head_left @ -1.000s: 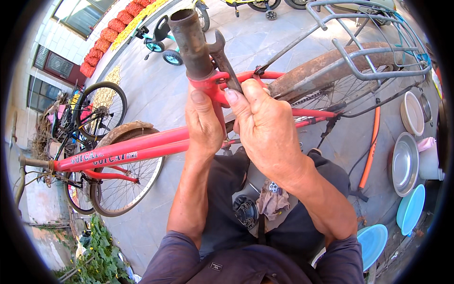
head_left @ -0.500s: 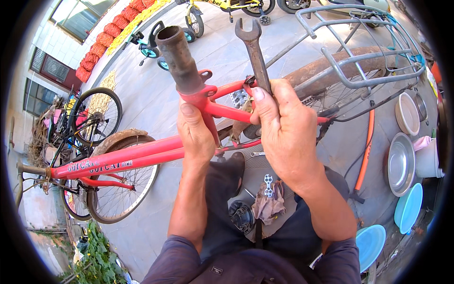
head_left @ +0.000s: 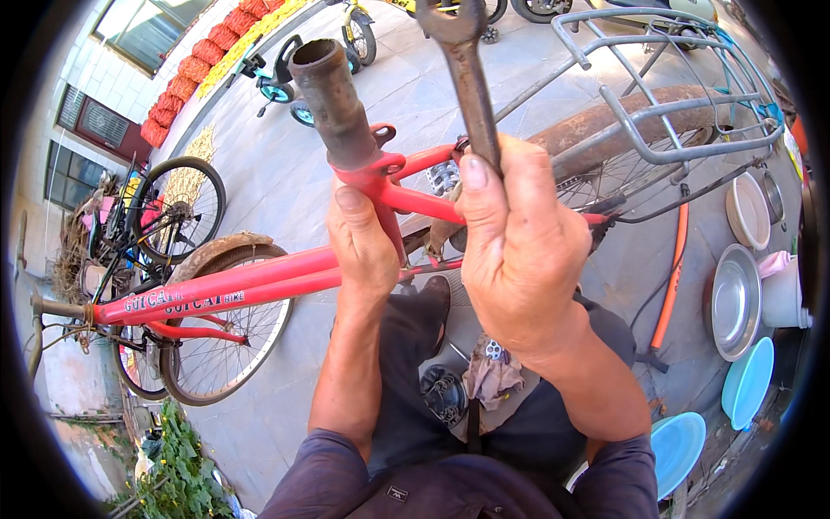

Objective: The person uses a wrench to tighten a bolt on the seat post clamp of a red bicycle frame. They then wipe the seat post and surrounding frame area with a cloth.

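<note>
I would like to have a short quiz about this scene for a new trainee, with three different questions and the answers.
1. Which hand holds the open-end wrench?
2. True or false: the left hand holds the rear rack.
3. The orange hose lies: a) inside a basin; b) on the paved ground; c) over the front wheel.

Key:
1. The right hand.
2. False; the left hand grips the red bicycle frame.
3. b

The bicycle frame (head_left: 285, 266) is red, the spanner (head_left: 474, 95) rust-brown, the rack (head_left: 667, 157) silver-grey, the hose (head_left: 672, 278) orange.
</note>
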`<state>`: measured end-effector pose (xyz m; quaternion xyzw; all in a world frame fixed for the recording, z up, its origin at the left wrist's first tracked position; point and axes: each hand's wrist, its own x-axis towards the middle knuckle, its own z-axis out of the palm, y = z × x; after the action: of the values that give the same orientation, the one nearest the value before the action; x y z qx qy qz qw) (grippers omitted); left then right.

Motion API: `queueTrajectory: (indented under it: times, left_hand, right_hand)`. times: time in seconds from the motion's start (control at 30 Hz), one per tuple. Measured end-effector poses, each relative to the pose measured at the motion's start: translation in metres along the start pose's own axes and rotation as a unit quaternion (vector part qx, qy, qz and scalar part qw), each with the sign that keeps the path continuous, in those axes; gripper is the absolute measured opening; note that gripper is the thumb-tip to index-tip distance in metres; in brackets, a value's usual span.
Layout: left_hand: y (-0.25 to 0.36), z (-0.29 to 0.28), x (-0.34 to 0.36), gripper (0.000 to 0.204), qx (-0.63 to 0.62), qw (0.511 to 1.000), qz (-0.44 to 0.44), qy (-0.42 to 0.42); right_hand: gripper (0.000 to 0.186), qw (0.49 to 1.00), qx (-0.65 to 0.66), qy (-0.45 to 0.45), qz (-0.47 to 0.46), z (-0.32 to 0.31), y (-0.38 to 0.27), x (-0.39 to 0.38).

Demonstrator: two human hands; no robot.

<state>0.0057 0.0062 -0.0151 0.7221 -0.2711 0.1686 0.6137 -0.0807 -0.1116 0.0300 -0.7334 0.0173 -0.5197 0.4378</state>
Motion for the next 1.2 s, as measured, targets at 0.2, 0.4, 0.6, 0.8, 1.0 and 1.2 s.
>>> queueTrajectory:
  times: [0.2,0.4,0.6,0.8,1.0,1.2]
  left_hand:
    - [0.009,-0.006,-0.005,0.086,0.036,0.998,-0.05,-0.006]
    - [0.003,-0.007,-0.005,0.079,-0.002,0.999,-0.045,-0.019]
    - [0.002,0.0,-0.004,0.08,0.008,1.0,-0.009,0.009]
    - [0.001,0.001,-0.003,0.077,-0.054,0.999,-0.001,0.008]
    - [0.007,-0.003,-0.005,0.075,-0.03,0.999,-0.012,-0.018]
    - [-0.021,-0.01,-0.018,0.071,-0.089,0.992,-0.053,-0.07]
  right_hand:
    - [0.014,0.995,-0.053,-0.084,0.012,-0.006,0.013,0.005]
    - [0.017,0.99,-0.045,-0.133,0.016,-0.008,0.014,0.003]
    - [0.015,0.993,-0.041,-0.113,-0.01,-0.003,0.011,-0.001]
    - [0.008,0.99,-0.032,-0.138,-0.007,0.0,0.011,-0.003]
    - [0.018,0.975,0.091,-0.123,0.161,-0.014,0.001,0.001]
    - [0.027,0.996,0.002,-0.091,0.017,-0.038,-0.025,0.013]
